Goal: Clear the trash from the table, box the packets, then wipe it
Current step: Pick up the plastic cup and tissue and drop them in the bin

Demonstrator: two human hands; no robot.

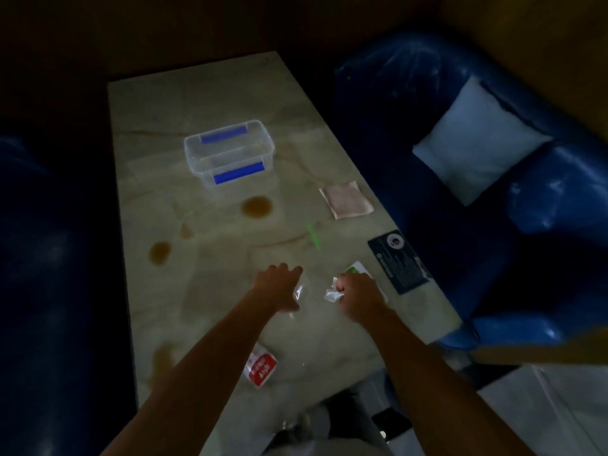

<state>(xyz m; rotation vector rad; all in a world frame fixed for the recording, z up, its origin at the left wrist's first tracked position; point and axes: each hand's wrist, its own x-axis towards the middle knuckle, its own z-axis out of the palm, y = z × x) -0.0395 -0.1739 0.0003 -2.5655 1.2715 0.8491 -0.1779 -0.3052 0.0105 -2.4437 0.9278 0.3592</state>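
My right hand (pixel 357 296) is closed around a crumpled white paper scrap (pixel 332 294) just above the marble table (pixel 214 103). My left hand (pixel 279 286) rests on a clear plastic wrapper (pixel 299 291), fingers curled at its edge. A green-and-white packet (pixel 357 268) peeks out behind my right hand. A red-and-white packet (pixel 261 368) lies near the front edge beside my left forearm. A green stick (pixel 313 234) lies mid-table. The clear box with blue clips (pixel 229 153) stands open at the far centre. A folded beige cloth (pixel 346 199) lies by the right edge.
Brown spill stains (pixel 257 206) mark the table at the centre, left and front left. A dark printed card (pixel 398 261) lies at the right edge. Blue sofas flank the table; a white cushion (pixel 477 139) sits on the right one.
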